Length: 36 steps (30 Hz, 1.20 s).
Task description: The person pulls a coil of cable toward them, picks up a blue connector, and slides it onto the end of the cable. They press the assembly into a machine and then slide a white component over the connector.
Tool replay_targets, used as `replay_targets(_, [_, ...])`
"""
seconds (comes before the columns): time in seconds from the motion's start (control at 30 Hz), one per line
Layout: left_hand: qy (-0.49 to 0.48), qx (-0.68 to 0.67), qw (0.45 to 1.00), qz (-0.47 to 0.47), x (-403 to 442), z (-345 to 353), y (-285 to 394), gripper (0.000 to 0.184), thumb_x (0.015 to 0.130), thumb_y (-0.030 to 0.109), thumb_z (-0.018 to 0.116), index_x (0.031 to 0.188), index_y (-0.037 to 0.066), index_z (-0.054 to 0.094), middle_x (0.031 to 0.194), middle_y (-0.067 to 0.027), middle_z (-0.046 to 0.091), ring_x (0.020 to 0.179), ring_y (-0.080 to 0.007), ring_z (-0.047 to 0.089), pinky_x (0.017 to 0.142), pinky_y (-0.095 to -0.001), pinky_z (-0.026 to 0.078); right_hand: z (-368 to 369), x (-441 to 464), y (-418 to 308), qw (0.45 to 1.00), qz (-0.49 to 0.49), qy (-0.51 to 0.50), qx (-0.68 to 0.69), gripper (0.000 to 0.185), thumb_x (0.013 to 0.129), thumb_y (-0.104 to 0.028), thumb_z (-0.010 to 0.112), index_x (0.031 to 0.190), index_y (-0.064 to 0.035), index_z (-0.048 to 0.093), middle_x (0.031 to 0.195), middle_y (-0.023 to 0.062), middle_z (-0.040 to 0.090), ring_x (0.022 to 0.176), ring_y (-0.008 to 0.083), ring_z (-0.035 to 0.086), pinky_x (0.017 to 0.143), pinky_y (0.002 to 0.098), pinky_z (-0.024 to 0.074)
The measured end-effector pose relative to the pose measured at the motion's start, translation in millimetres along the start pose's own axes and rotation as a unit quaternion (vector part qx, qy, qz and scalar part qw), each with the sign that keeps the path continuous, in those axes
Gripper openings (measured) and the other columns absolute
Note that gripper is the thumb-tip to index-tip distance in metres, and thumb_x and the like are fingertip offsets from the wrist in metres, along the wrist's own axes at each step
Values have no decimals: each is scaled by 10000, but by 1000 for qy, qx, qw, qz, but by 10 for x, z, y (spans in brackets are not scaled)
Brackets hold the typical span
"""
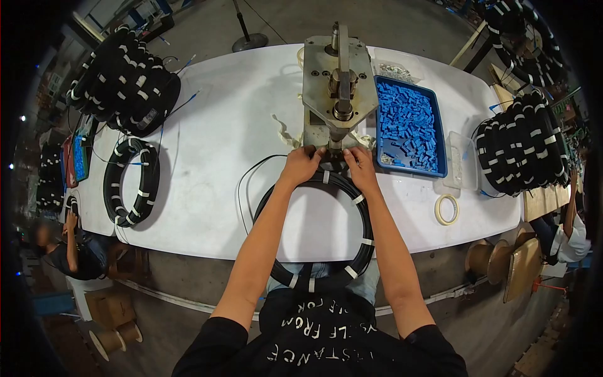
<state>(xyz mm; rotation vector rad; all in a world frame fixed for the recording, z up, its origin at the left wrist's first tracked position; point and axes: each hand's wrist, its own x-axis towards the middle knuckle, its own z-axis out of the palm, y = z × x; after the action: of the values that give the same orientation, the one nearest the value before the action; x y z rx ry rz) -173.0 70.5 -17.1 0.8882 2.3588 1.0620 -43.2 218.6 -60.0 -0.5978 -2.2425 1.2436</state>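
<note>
At the foot of the metal press, both my hands are close together with fingertips at its die. My left hand is closed in a pinch, and a thin black cable from the coil runs up into it. My right hand is also pinched; whatever lies between its fingers is too small and covered to make out. Below them a coil of black cable, banded with white tape, leans from the table down onto my lap. The die itself is mostly hidden by my fingers.
Right of the press stands a blue tray of small blue connectors, near a clear plastic box and a tape roll. Stacked coils rise at left and more coils at right. One coil lies left. Co-workers sit at both sides.
</note>
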Motion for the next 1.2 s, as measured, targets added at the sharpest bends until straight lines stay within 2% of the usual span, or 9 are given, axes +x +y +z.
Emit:
replay_targets(0.47, [21,-13,999,24,24,67,-94,496,947,452,526,909,-19,677,815,-270,661,860,-457,630,764,-487,491,-13,-13,-23,1000,15,-9,3,271,944,-284,582,999,-29,653,1010,113,598,1028,316,460,936,398,378])
replay_targets(0.53, [4,3,1000,12,18,38,-69,512,945,427,560,969,-72,673,868,-255,685,838,-410,653,752,-422,505,-13,-10,-21,1000,16,-10,3,273,943,-285,582,1002,-29,654,1014,113,597,1032,317,461,942,398,377])
replay_targets(1.2, [16,23,999,26,17,51,-73,531,953,466,529,932,-45,671,805,-251,664,811,-428,641,709,-453,493,-13,-8,-25,1000,6,-8,-3,255,945,-274,580,1006,-38,656,1012,105,597,1033,312,470,937,395,385])
